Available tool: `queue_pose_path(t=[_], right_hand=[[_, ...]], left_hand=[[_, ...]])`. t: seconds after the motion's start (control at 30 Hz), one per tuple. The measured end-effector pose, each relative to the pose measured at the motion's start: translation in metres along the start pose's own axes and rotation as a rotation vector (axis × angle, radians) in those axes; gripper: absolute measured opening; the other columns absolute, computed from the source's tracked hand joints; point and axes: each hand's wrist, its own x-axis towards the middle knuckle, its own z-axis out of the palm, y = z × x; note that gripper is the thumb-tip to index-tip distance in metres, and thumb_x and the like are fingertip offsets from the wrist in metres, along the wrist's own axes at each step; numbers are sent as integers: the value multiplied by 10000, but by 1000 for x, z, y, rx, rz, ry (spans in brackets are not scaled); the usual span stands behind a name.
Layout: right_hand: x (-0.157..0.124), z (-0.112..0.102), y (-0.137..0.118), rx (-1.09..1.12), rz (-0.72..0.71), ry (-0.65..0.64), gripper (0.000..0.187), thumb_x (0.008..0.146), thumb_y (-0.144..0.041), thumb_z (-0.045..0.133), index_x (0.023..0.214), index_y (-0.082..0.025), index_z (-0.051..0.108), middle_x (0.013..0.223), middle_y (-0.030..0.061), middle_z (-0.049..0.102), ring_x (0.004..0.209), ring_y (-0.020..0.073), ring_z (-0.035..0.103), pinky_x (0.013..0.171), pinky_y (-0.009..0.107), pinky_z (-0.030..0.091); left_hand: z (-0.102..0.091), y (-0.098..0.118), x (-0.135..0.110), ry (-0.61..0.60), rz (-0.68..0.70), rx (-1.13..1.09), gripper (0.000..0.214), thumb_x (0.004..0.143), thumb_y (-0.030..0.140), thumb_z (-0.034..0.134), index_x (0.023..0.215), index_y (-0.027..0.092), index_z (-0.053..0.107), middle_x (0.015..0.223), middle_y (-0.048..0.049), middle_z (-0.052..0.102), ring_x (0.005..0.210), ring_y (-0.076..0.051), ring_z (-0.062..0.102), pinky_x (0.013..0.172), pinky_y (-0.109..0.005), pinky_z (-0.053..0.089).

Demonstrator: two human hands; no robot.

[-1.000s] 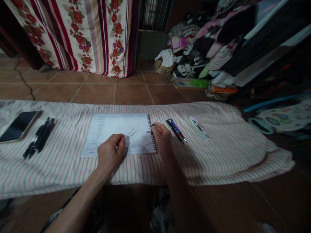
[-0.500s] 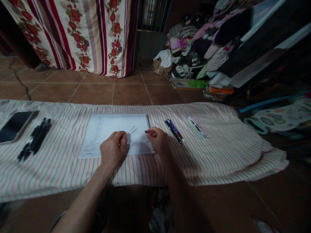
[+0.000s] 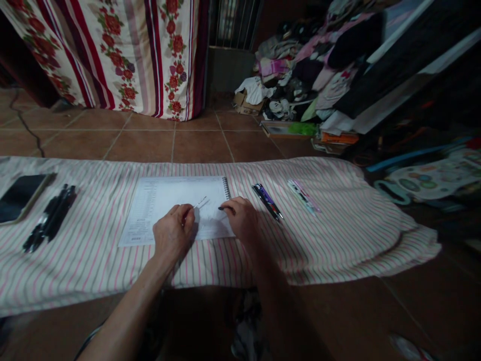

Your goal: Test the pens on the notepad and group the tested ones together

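Observation:
A spiral notebook (image 3: 165,203) lies open on a pink-striped cloth (image 3: 338,230) spread over the tiled floor. My left hand (image 3: 173,235) rests on the page's lower edge, its fingers pinched on a thin white pen (image 3: 200,203) whose tip points up and right. My right hand (image 3: 240,219) sits at the notebook's right edge, fingers closed on a small dark piece (image 3: 223,207), perhaps a pen cap. The two hands are a short gap apart.
On the cloth, right of the notebook, lie a purple-black pen (image 3: 267,201) and a white patterned pen (image 3: 302,197). At the left are several black pens (image 3: 50,216) and a phone (image 3: 19,196). A floral curtain (image 3: 124,55) and piled clothes (image 3: 308,75) stand behind.
My right hand has slid left from the spiral edge onto the page, toward the left hand's pen. The left hand has hardly moved. The view has drifted slightly.

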Motion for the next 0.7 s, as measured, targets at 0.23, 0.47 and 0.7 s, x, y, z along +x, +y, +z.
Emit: queue_pose_path(t=[0.23, 0.47, 0.7], right_hand=[[1, 1, 2, 62, 29, 29, 175, 787, -140, 546, 850, -202, 696, 902, 69, 678, 868, 201, 594, 791, 313, 444], [4, -5, -6, 136, 81, 104, 210, 793, -185, 525, 925, -163, 688, 913, 88, 680, 748, 182, 616, 718, 296, 469], [3, -4, -27, 512, 228, 128, 266, 828, -361, 491, 894, -169, 661, 688, 32, 672, 518, 131, 598, 533, 237, 465]], left_hand=[[-1, -3, 0, 1, -1, 7, 257, 894, 318, 449, 946, 207, 676, 884, -35, 703, 714, -158, 634, 576, -246, 370], [0, -5, 0, 5, -5, -6, 254, 891, 315, 456, 957, 205, 676, 891, -38, 704, 718, -162, 640, 577, -248, 378], [-1, -7, -2, 3, -19, -52, 240, 883, 293, 459, 923, 194, 674, 857, -44, 699, 703, -166, 630, 600, -272, 395]])
